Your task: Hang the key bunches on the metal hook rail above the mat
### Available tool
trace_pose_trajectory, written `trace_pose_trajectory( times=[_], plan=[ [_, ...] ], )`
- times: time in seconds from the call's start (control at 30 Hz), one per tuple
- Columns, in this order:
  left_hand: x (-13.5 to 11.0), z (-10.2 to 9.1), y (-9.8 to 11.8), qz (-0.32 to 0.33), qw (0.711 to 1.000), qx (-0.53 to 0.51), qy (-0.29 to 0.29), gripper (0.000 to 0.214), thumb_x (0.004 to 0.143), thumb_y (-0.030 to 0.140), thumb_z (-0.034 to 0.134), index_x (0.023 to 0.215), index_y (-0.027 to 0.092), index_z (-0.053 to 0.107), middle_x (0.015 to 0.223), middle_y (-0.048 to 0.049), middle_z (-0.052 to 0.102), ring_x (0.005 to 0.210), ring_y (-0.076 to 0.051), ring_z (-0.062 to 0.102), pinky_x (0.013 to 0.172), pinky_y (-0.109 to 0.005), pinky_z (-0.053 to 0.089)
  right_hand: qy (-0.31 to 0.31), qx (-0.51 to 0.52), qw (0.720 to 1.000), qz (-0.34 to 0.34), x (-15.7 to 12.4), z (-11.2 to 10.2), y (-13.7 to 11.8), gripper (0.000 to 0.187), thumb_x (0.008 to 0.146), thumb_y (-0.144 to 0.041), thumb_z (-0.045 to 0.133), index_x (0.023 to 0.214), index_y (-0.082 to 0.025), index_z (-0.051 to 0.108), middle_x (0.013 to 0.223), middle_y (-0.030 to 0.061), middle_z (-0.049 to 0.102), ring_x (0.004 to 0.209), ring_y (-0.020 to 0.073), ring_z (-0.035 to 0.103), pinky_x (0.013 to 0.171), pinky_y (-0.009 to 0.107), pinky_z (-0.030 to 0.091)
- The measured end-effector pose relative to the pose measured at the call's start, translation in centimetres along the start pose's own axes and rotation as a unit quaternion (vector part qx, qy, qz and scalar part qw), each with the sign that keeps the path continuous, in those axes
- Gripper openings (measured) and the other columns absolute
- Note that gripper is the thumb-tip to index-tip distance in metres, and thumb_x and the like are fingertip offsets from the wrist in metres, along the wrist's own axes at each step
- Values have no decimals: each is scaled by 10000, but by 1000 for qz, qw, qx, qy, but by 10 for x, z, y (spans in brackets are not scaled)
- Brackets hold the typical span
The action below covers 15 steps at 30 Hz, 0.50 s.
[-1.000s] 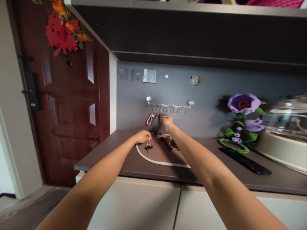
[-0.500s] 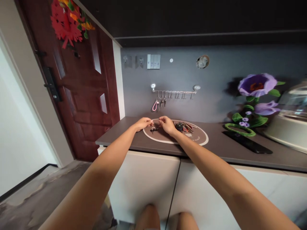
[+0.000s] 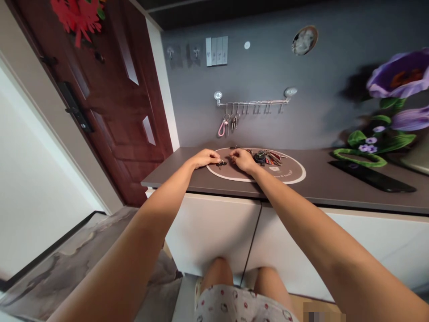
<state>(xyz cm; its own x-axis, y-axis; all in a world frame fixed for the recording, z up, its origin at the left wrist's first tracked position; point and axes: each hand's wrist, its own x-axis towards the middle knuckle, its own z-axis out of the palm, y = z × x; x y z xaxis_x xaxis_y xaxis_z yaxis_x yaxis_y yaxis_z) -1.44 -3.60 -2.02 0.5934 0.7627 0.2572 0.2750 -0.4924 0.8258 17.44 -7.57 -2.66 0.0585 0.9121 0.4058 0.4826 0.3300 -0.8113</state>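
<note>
My left hand [image 3: 205,158] is at the left end of an oval brown mat [image 3: 241,175] with a pale rim. Its thumb and fingertips pinch a small key ring with dark keys [image 3: 221,164], just above or touching the mat. My right hand [image 3: 243,160] hovers over the middle of the mat, fingers curled together; whatever they may hold is hidden. Right of it lies a pile of keys and key fobs [image 3: 268,157], partly covered by the hand. A small black item [image 3: 234,147] shows at the mat's far edge, behind my right hand.
On the wall above, a hook rail [image 3: 253,103] carries several keys and a pink strap [image 3: 221,128]. To the right, a black slab-like object [image 3: 372,175] lies before a purple flower ornament [image 3: 400,80]. White cabinet doors [image 3: 214,228] stand under the counter; a dark red door [image 3: 124,129] is at left.
My left hand has moved onto the key ring and now pinches it. My right hand stays near the mat's middle. The camera view has tilted downward and shifted.
</note>
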Motion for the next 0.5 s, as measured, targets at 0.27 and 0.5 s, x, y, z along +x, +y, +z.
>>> trace_pose_trajectory(
  times=[0.27,0.5],
  plan=[
    [-2,3,5,4,1000,9,-3,194,586,266,685,695,106,674,868,-69,647,805,-152,552,809,-307,393,-8,-9,1000,-15,2,1,-1,159,641,-14,565,645,-166,614,566,-24,583,573,92,510,717,234,420],
    [-3,2,8,8,1000,-17,-13,258,629,299,677,794,101,668,831,-66,654,761,-137,564,811,-323,397,-8,-7,1000,-16,1,-1,-5,150,615,-18,586,631,-162,627,574,-21,586,615,98,518,744,236,413]
  ],
)
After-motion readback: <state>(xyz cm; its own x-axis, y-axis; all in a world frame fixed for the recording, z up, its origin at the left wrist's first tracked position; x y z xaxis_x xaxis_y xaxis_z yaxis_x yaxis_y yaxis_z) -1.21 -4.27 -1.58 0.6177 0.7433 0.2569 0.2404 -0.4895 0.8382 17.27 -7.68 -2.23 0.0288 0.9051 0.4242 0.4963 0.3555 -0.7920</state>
